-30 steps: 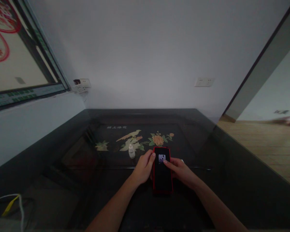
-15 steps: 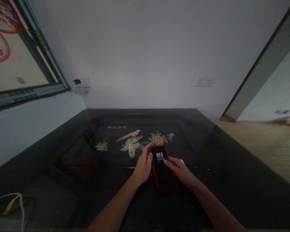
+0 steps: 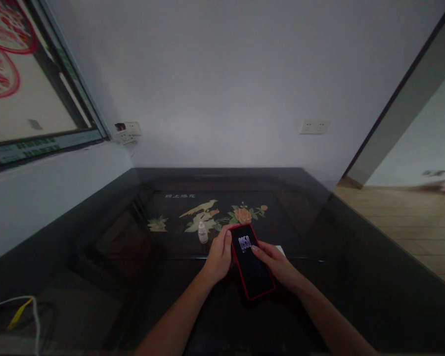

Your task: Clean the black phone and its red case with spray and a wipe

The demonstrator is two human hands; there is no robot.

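Note:
A smartphone (image 3: 255,272) in a red case is held between both hands above the dark table, its black screen showing pale digits. My left hand (image 3: 219,252) is closed on the phone's upper left side, with the fingers partly behind it. Gripping the right side is my right hand (image 3: 276,262), whose thumb lies over the screen just below the digits. A small clear bottle with a white cap (image 3: 202,233) stands upright to the left of my left hand. Behind my right hand, a white object (image 3: 280,250) shows only in part; I cannot tell what it is.
The glossy black table (image 3: 163,306) carries a bird-and-flower picture (image 3: 243,215) on its top. White and yellow cables (image 3: 35,316) lie at the lower left. Wall sockets (image 3: 314,127) are on the wall behind, and a window (image 3: 40,99) is at the left.
The phone has turned slightly, its lower end shifting a little to the right. My left index finger, stretched out before, is now bent against the phone's top edge.

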